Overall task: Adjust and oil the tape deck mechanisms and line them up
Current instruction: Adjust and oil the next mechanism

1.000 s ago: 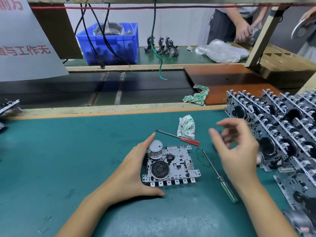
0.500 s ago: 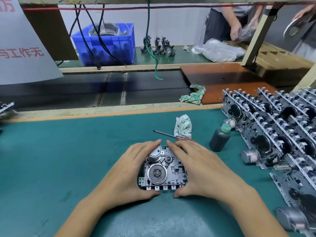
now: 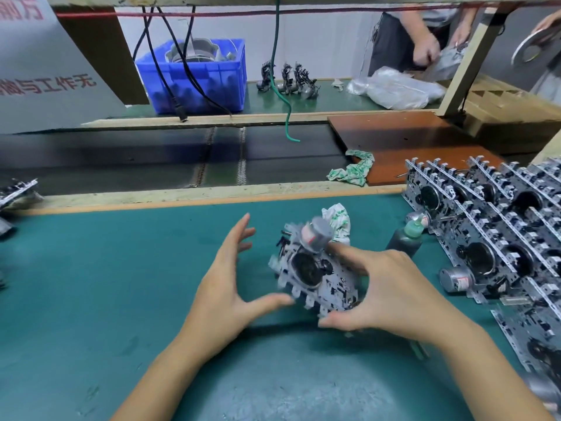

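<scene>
Right hand (image 3: 391,287) pinches tape mechanism (image 3: 315,275) by right edge, forefinger on top, thumb beneath; lifted, tilted off green mat (image 3: 91,299), likely for carrying to row. Left hand (image 3: 224,287) spread, fingers straight, just left of grip; thumb tip near lower corner, contact unclear. Finished mechanisms (image 3: 491,235) stand right of grip; oil bottle (image 3: 405,238) between. Rag (image 3: 338,220) behind grip.

Blue crate (image 3: 194,77), crumpled rag (image 3: 352,171), plastic bag (image 3: 394,89)

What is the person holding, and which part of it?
The right hand grips the tape deck mechanism by its right edge, tilted off the mat. The left hand is open beside it.
</scene>
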{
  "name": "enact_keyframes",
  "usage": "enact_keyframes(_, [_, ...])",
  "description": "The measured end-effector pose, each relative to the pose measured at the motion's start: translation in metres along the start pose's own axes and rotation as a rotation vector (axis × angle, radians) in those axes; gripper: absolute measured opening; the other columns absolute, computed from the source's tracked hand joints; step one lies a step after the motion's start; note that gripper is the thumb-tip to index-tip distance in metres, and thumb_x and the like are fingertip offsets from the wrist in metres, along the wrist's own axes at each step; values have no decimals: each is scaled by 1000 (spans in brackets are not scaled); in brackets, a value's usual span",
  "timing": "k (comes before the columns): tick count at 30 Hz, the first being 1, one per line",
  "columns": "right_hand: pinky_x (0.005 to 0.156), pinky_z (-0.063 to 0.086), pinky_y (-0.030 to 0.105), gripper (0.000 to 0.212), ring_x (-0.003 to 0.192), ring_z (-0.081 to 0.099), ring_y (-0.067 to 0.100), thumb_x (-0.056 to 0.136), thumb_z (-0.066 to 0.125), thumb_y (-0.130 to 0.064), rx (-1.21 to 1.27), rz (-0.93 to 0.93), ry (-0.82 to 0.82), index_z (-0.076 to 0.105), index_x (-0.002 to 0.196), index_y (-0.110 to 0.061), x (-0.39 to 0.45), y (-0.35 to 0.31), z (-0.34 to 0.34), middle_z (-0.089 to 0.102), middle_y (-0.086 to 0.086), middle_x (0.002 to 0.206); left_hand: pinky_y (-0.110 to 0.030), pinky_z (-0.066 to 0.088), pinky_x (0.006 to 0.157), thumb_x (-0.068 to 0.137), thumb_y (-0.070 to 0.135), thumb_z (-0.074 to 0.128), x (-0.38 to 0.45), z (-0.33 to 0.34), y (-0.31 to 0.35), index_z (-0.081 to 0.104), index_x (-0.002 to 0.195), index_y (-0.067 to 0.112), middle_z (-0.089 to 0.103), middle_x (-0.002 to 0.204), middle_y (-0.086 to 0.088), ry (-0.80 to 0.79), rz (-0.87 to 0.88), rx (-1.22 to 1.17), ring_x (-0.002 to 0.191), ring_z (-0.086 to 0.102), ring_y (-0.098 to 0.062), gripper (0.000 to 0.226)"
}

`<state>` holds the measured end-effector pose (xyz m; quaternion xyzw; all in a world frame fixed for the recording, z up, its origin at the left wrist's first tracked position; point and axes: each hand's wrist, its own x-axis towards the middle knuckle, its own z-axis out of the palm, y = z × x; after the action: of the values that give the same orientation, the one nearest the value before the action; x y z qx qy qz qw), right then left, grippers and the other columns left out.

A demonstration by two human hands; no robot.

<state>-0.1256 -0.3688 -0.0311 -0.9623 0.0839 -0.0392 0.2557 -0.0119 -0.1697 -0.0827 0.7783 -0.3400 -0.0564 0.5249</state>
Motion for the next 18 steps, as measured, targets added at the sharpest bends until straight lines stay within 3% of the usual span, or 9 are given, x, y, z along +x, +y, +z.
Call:
enact_keyframes(2, [84, 51, 21, 75, 91, 65, -3, 38, 73, -64, 533, 31, -30, 59, 109, -47, -4, -5, 1, 69, -25, 94, -36, 37, 108, 59, 76, 60, 0, -1, 4, 42, 134, 33, 54, 133, 10, -87, -197, -339, 122, 52, -6, 89])
enact_keyframes(4, [83, 54, 32, 67, 93, 68, 14, 49, 77, -64, 1040, -22, -246, 70, 105, -27, -7, -14, 9, 72, -6, 102, -36, 43, 100, 57, 86, 56, -1, 3, 11, 55, 124, 10, 63, 124, -6, -333, -380, -720, 116, 57, -20, 102])
enact_keyframes(6, [88, 54, 33, 64, 102, 65, 17, 63, 68, -70, 1344, -76, -475, 70, 112, -28, -13, -27, 22, 69, -2, 111, -35, 47, 91, 73, 77, 54, -10, 11, 21, 45, 124, -5, 61, 114, -24, -486, -384, -967, 109, 54, -34, 97])
enact_keyframes(9, [85, 55, 34, 106, 126, 49, 30, 32, 85, -66, 1634, 173, -612, 59, 125, -22, -17, -35, 44, 46, 17, 141, -41, 45, 96, 78, 76, 46, -16, 21, 29, 41, 141, 2, 51, 136, -23, -619, -438, -1196, 123, 51, -33, 97])
enact_keyframes(11, [88, 50, 49, 90, 135, 27, 45, 29, 88, -62, 1538, 235, -500, 61, 103, -19, -16, -34, 53, 21, 29, 149, -46, 37, 102, 70, 83, 46, -15, 25, 20, 46, 141, 17, 42, 146, -16, -642, -505, -1270, 132, 43, -31, 97])
enact_keyframes(12, [91, 46, 55, 79, 129, 34, 47, 43, 85, -62, 1386, 174, -450, 62, 97, -9, -13, -33, 53, 32, 32, 142, -50, 32, 108, 70, 82, 48, -13, 22, 17, 44, 142, 17, 38, 149, -16, -608, -501, -1315, 136, 37, -33, 98])
enact_keyframes(14, [77, 55, 37, 45, 92, 68, 26, 68, 75, -55, 1056, 73, -219, 73, 80, -12, -9, -28, 47, 70, 12, 91, -54, 27, 112, 71, 77, 52, -9, 18, 15, 40, 144, 10, 34, 150, -18, -502, -498, -1424, 138, 33, -35, 100])
enact_keyframes(16, [60, 50, 22, 25, 60, 64, 6, 79, 65, -54, 713, 70, 78, 74, 69, -33, -4, -14, 38, 66, -12, 62, -51, 36, 108, 72, 78, 50, -7, 17, 11, 43, 141, 7, 39, 147, -19, -401, -533, -1436, 134, 41, -34, 99])
enact_keyframes(18, [56, 43, 31, 36, 61, 61, 15, 80, 50, -61, 215, 161, 306, 69, 69, -32, -2, 4, 32, 60, -12, 56, -47, 40, 106, 72, 77, 47, -5, 20, 5, 52, 135, 6, 48, 140, -22, -326, -586, -1418, 128, 48, -35, 96])
